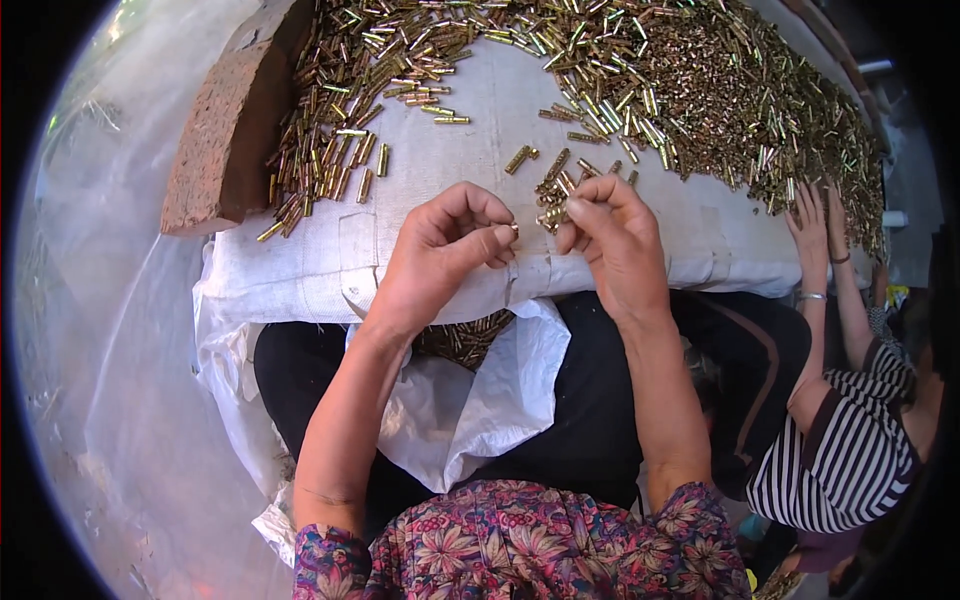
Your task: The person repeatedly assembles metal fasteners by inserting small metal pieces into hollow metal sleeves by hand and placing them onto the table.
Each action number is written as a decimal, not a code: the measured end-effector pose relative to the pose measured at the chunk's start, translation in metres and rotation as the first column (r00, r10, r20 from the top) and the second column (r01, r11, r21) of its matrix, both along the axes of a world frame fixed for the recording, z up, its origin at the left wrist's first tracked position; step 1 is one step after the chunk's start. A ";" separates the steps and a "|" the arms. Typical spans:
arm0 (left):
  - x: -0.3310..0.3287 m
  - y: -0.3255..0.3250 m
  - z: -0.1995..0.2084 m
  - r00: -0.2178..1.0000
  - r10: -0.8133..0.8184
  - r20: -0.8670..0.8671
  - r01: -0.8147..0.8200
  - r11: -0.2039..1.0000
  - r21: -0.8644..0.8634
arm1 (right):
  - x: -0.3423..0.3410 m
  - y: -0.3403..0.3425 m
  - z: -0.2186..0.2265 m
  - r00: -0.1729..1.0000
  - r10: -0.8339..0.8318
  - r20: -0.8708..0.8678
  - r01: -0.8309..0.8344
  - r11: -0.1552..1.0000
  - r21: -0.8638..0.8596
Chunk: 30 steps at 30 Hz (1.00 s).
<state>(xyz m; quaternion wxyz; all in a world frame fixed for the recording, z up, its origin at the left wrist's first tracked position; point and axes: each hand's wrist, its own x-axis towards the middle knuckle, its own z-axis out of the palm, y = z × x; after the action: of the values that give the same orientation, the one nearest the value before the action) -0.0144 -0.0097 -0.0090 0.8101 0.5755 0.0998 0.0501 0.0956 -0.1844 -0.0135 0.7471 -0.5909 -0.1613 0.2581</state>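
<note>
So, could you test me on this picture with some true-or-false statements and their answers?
1. A brick lies to the left of the heaped metal pieces. True.
2. The left hand is spread flat. False: it pinches a small metal piece.
3. The white bag has similar pieces inside. True.
4. The right hand is empty. False: it holds gold-coloured pieces.
5. The co-worker's top is striped. True.
</note>
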 end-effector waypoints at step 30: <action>-0.032 -0.022 0.003 0.999 -0.013 0.033 0.001 0.940 0.340 | -0.055 -0.015 0.000 0.789 0.088 -0.609 0.016 0.986 0.164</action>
<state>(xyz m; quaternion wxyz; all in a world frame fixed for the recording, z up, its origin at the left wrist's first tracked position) -0.0459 -0.0313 -0.0062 0.7005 0.7060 0.0735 0.0735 0.0410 -0.1993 -0.0137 0.7989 -0.4099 0.0584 0.4363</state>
